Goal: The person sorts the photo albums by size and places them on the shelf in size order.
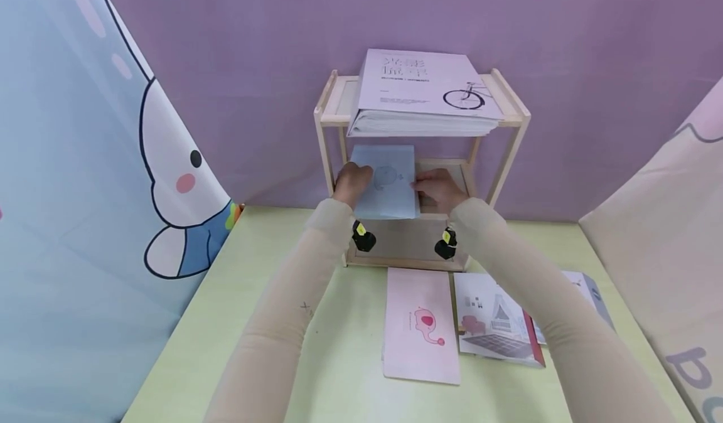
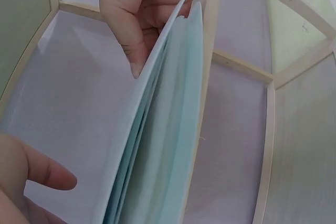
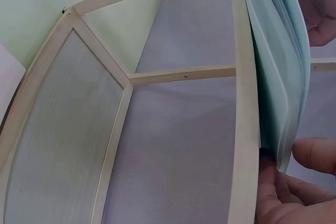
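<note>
A light-blue notebook with a faint round drawing lies on the middle shelf of a small wooden rack, its near edge at the front rail. My right hand pinches its right edge; in the right wrist view the thumb is above and the fingers are below. My left hand is over the left edge. In the left wrist view its fingers are extended, with a gap between fingertip and cover. Seen edge-on, the notebook has its covers and pages slightly spread.
Thick white books with a bicycle print lie on the rack's top shelf. In front of the rack, a pink elephant notebook and a book with a building picture lie on the green table. Another book is partly behind my right sleeve.
</note>
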Motion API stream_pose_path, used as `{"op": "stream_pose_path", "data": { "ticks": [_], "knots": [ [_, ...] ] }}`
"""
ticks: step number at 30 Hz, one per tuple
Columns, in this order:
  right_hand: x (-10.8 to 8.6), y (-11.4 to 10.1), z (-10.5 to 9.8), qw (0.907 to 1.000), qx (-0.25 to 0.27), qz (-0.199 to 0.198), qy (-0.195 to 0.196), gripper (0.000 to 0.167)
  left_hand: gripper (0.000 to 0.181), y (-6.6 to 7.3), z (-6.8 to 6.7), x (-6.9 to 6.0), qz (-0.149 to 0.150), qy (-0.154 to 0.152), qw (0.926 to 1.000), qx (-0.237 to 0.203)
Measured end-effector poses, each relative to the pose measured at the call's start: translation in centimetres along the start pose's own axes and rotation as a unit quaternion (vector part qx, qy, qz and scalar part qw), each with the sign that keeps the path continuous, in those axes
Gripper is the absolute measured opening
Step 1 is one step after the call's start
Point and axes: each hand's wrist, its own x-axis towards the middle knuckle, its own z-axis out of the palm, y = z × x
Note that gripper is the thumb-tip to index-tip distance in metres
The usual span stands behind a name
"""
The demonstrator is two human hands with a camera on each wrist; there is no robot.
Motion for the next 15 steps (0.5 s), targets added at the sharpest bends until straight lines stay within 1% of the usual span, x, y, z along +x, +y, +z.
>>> {"op": "stream_pose_path", "data": {
  "ticks": [2, 3, 4, 7, 9, 10, 11, 13, 15],
  "knots": [
    [0.0, -0.04, 0.05, 1.0, 0.004, 0.002, -0.001, 0.036, 0.057, 0.06, 0.07, 0.03, 0.0, 0.004, 1.0, 0.004],
    [-0.04, -0.07, 0.06, 1.0, 0.002, 0.003, -0.002, 0.036, 0.052, 0.11, 0.12, 0.04, -0.001, 0.006, 0.9999, 0.01],
    [-0.08, -0.12, 0.05, 1.0, 0.001, 0.004, -0.002, 0.036, 0.053, 0.15, 0.17, 0.02, 0.0, 0.007, 0.9999, 0.011],
    [-0.14, -0.24, -0.02, 0.9999, -0.005, 0.009, -0.004, 0.037, 0.048, 0.24, 0.29, -0.03, 0.014, 0.014, 0.9996, 0.021],
    [-0.1, -0.29, -0.03, 0.9999, -0.007, 0.012, -0.004, 0.037, 0.035, 0.28, 0.37, 0.01, 0.018, 0.018, 0.999, 0.036],
    [-0.07, -0.32, 0.01, 0.9999, -0.007, 0.012, -0.004, 0.037, 0.032, 0.29, 0.4, 0.06, 0.021, 0.022, 0.9988, 0.038],
    [-0.01, -0.33, 0.05, 0.9999, -0.008, 0.011, -0.006, 0.037, 0.023, 0.3, 0.42, 0.14, 0.022, 0.026, 0.9984, 0.045],
    [0.11, -0.39, 0.22, 0.9999, -0.005, 0.007, -0.005, 0.038, 0.012, 0.36, 0.41, 0.33, 0.022, 0.033, 0.9974, 0.06],
    [0.29, -0.42, 0.42, 1.0, -0.003, 0.004, -0.002, 0.038, 0.011, 0.43, 0.32, 0.49, 0.021, 0.038, 0.9968, 0.068]
  ]
}}
